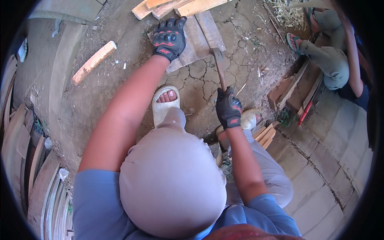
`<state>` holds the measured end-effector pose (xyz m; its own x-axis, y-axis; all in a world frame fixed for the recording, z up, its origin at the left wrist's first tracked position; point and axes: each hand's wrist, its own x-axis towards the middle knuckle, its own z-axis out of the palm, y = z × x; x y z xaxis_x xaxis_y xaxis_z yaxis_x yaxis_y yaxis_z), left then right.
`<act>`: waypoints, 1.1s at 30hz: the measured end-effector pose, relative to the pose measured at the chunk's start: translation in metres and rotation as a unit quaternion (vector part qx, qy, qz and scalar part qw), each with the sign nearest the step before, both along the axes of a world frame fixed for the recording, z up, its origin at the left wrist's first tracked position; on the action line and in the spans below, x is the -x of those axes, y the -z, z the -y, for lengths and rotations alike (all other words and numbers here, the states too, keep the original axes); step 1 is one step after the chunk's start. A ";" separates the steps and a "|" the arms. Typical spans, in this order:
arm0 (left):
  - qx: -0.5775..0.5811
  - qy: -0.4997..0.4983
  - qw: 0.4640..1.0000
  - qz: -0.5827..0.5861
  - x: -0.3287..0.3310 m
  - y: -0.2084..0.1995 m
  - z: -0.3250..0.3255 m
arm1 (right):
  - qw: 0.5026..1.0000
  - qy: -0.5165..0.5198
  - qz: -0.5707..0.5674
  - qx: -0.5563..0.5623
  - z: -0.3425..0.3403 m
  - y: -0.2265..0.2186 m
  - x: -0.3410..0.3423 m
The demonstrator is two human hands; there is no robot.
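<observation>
My left hand (169,39), in a black glove with red trim, lies with its fingers stretched out on the left side of a small panel of grey-brown wooden boards (199,34). The panel rests flat on cracked earth. My right hand (229,107), gloved the same way, is closed around the handle of a hammer (219,68). The hammer's head is at the panel's lower right edge; whether it touches the wood I cannot tell.
Cut wood pieces (200,7) lie beyond the panel, and a single wood strip (94,63) lies to the left. Planks (44,188) are stacked at the lower left. Another person (334,60) sits at the right beside timber (294,88). Concrete paving (320,172) spreads below them.
</observation>
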<state>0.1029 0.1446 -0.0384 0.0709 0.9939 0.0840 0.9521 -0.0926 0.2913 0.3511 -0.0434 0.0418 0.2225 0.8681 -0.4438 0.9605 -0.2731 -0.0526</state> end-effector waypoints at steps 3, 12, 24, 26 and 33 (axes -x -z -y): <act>-0.008 0.013 1.000 0.004 0.009 -0.002 -0.002 | 0.996 0.017 -0.034 -0.084 -0.019 -0.056 0.013; -0.006 0.020 1.000 -0.001 0.004 0.013 -0.003 | 0.998 0.048 -0.027 -0.027 -0.025 -0.006 0.005; -0.018 0.003 1.000 -0.014 0.000 0.020 -0.003 | 0.998 0.060 -0.025 0.018 -0.010 -0.019 -0.003; -0.040 0.006 0.999 -0.029 -0.002 0.015 -0.011 | 0.996 0.038 -0.083 -0.005 -0.025 -0.068 -0.031; -0.155 0.053 0.983 0.081 0.020 0.034 -0.004 | 0.993 -0.119 0.000 0.025 -0.036 -0.299 -0.148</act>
<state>0.0829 0.1484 -0.0720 0.1341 0.9064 0.4005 0.8756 -0.2976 0.3805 0.4994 -0.0069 0.3409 0.0139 0.8725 -0.4885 0.9981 -0.0411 -0.0450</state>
